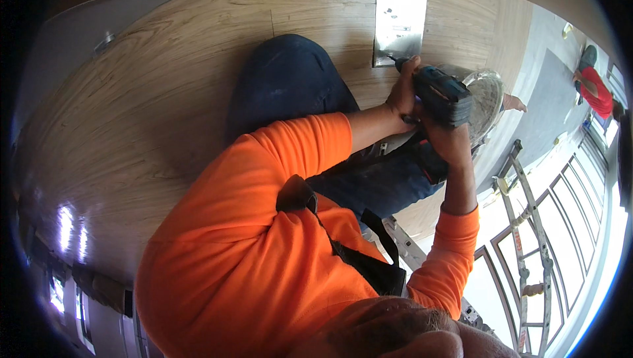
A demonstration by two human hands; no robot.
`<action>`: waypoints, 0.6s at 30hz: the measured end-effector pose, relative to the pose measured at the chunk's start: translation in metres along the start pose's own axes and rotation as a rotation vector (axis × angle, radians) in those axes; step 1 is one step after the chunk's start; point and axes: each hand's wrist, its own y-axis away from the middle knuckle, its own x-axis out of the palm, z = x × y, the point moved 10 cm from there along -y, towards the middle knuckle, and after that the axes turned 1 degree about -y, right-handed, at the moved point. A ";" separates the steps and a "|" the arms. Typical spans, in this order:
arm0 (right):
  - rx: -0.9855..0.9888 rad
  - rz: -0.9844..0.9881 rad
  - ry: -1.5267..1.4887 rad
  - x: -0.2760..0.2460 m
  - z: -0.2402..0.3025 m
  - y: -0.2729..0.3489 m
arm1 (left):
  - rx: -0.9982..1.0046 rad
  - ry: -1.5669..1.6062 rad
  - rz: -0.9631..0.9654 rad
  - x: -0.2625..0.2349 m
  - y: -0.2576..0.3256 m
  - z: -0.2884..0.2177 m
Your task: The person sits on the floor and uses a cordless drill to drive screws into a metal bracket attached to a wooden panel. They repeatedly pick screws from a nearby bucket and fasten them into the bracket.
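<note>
Right hand (450,139): fingers wrapped around the grip of the cordless drill (443,91), presumably to bear its weight and reach the trigger (hidden from here). Left hand (399,97): against the tool's front end, probably steadying the nose; cannot tell how far those fingers curl. The drill's tip sits over the lower end of the silver metal plate (400,8); contact cannot be resolved. Plate lies against wood-grain planking (323,2), holes exposed. A bent knee (287,78) in dark trousers is near it, likely bracing the stoop. Bucket (486,97) just beyond the drill, seemingly for easy reach. Farther right: stepladder (521,226), co-worker (597,91) in red.
</note>
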 end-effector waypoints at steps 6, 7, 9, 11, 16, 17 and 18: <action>0.036 0.067 0.104 0.003 -0.007 0.000 | 0.041 0.041 0.030 -0.010 -0.012 0.000; 0.058 0.075 0.095 0.003 -0.008 0.000 | 0.029 0.035 0.040 -0.011 -0.012 0.001; 0.095 0.067 0.031 0.002 -0.010 0.001 | 0.005 0.013 0.042 -0.003 -0.004 -0.001; 0.086 0.056 0.012 0.001 -0.009 0.001 | -0.012 -0.016 0.032 0.005 0.003 -0.003; 0.096 0.089 0.013 0.003 -0.015 0.001 | 0.045 0.030 0.073 0.000 -0.008 0.000; 0.114 0.101 0.020 0.003 -0.017 0.001 | 0.052 0.030 0.085 0.001 -0.008 -0.002; 0.112 0.107 0.046 0.003 -0.017 0.001 | 0.055 0.030 0.077 0.000 -0.008 -0.003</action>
